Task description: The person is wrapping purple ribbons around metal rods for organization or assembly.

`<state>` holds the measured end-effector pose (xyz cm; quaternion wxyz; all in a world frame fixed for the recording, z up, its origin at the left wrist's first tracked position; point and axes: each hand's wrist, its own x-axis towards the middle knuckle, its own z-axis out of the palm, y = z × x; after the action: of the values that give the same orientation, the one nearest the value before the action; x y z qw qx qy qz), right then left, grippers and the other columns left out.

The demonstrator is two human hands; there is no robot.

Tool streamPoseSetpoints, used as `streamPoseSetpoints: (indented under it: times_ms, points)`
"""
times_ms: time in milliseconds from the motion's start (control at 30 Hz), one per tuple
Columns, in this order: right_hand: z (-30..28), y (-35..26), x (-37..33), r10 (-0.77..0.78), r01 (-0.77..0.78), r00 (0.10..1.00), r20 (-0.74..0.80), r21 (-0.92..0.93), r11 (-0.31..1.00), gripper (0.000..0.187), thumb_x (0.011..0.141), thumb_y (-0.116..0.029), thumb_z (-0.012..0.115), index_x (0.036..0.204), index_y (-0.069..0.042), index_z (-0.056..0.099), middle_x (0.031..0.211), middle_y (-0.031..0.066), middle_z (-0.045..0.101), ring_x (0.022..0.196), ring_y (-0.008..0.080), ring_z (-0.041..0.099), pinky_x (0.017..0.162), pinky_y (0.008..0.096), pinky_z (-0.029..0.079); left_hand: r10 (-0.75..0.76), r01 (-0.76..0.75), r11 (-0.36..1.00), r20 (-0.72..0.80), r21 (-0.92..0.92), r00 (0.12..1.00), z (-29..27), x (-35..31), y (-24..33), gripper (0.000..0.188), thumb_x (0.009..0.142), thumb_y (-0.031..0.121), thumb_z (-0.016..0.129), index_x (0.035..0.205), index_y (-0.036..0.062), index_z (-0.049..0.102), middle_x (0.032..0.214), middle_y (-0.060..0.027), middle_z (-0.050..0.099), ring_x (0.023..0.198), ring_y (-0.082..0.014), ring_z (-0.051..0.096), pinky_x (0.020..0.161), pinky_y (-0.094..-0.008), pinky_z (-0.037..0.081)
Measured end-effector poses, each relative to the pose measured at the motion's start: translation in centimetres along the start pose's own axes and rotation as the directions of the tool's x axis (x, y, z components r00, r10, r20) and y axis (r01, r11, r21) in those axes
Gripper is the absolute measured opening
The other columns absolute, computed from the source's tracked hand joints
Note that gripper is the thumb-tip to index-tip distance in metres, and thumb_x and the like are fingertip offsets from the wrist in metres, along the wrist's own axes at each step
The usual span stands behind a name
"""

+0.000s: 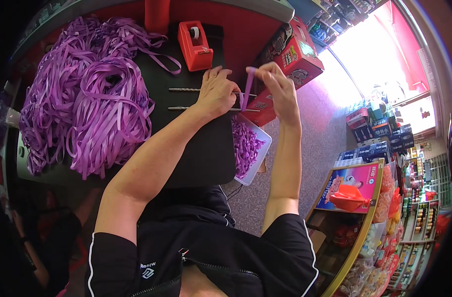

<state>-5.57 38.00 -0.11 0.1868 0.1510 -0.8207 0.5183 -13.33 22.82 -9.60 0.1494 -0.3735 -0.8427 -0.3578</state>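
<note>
Two thin metal rods, an upper rod and a lower rod, lie side by side, jutting past the right edge of the black tabletop. My left hand lies across them, its thumb and forefinger closed at a purple ribbon by the rods; its other fingers reach forward. The exact grip is partly hidden. My right hand pinches the ribbon's raised end, off the table's right side. The strip runs down from there to the lower rod.
A large heap of purple ribbons covers the table's left. Behind my left hand stands a red tape dispenser. A white bin of purple ribbon pieces sits below the right edge, near a red box. Stocked shelving stands at right.
</note>
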Motion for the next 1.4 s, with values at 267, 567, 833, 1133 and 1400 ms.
streamPoseSetpoints:
  times_ms: [267, 567, 833, 1133, 1400]
  points:
    - [-0.6, 12.6, 3.7, 0.157, -0.184, 0.978, 0.136, 0.215, 0.959, 0.034, 0.098, -0.029, 0.054, 0.107, 0.0, 0.069, 0.098, 0.0015, 0.057, 0.095, 0.0107, 0.053, 0.091, 0.0255, 0.039, -0.028, 0.027, 1.0, 0.074, 0.007, 0.997, -0.5, 0.0, 0.5, 0.025, 0.073, 0.014, 0.06, 0.093, 0.0125, 0.074, 0.133, -0.0133, 0.05, 0.131, -0.034, 0.035, 0.112, -0.0478, 0.021]
    - [1.5, 18.2, -1.3, 0.325, -0.325, 0.938, 0.119, -0.02, 0.945, 0.023, 0.094, -0.015, 0.051, 0.109, -0.005, 0.065, 0.097, 0.0078, 0.061, 0.093, 0.0165, 0.059, 0.082, 0.0305, 0.045, -0.044, 0.042, 0.998, -0.05, -0.042, 0.998, 0.0, 0.2, 0.7, 0.022, 0.071, 0.009, 0.062, 0.09, 0.0121, 0.073, 0.132, -0.0133, 0.049, 0.131, -0.0346, 0.035, 0.111, -0.0463, 0.024]
    - [4.1, 12.1, -10.9, 0.487, -0.476, 0.87, -0.085, 0.121, 0.871, 0.029, 0.096, -0.021, 0.049, 0.111, -0.001, 0.063, 0.088, 0.0047, 0.062, 0.086, 0.013, 0.057, 0.078, 0.029, 0.044, -0.023, 0.021, 0.999, 0.057, 0.027, 0.998, -0.1, 0.2, 0.7, 0.021, 0.073, 0.01, 0.06, 0.089, 0.0138, 0.073, 0.132, -0.0112, 0.05, 0.133, -0.0325, 0.033, 0.112, -0.0457, 0.021]
    - [3.4, 3.9, -10.8, 0.682, -0.628, 0.731, 0.01, 0.399, 0.668, 0.039, 0.098, -0.033, 0.049, 0.108, 0.0, 0.066, 0.073, -0.0052, 0.05, 0.065, 0.0041, 0.04, 0.059, 0.0201, 0.03, -0.031, 0.027, 0.999, 0.095, 0.036, 0.995, -0.3, 0.3, 0.9, 0.023, 0.072, 0.011, 0.061, 0.092, 0.0155, 0.072, 0.13, -0.0105, 0.052, 0.132, -0.0327, 0.035, 0.111, -0.0451, 0.023]
    - [0.2, 3.2, -7.1, 0.807, -0.827, 0.525, 0.271, 0.386, 0.409, 0.047, 0.096, -0.046, 0.049, 0.1, -0.003, 0.068, 0.063, -0.0064, 0.049, 0.051, 0.0045, 0.038, 0.046, 0.0198, 0.032, -0.015, 0.007, 0.995, -0.084, -0.097, 0.996, -0.9, 0.2, 1.3, 0.022, 0.074, 0.01, 0.063, 0.095, 0.0086, 0.066, 0.113, -0.0135, 0.059, 0.111, -0.0324, 0.052, 0.093, -0.0401, 0.043]
